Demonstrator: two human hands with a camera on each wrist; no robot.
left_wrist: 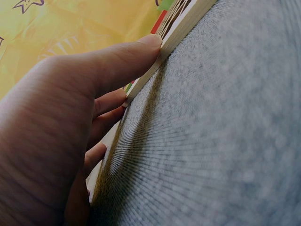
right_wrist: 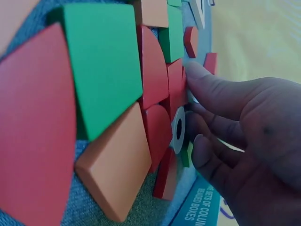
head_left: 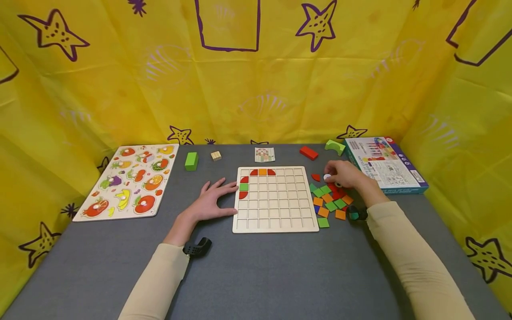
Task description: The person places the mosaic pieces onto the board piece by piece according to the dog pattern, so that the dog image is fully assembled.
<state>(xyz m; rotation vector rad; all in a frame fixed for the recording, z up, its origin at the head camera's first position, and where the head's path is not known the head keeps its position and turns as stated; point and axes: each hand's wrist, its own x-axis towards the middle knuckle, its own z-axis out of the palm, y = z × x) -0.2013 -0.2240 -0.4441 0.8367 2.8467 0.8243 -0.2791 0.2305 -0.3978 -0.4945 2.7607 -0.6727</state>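
A pale wooden grid board [head_left: 275, 200] lies mid-table, with red, orange and green pieces filling its top-left corner. The left hand [head_left: 212, 201] rests flat and relaxed against its left edge. The right hand [head_left: 344, 174], fingers curled, picks among the loose coloured tiles [head_left: 330, 202] just right of the board, pinching a white ring piece [right_wrist: 178, 129].

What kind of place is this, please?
Probably a staged tabletop play area, not a lived-in room. A grey table is enclosed by yellow star-printed cloth. On it lie a wooden grid board, a fruit puzzle and loose coloured tiles.
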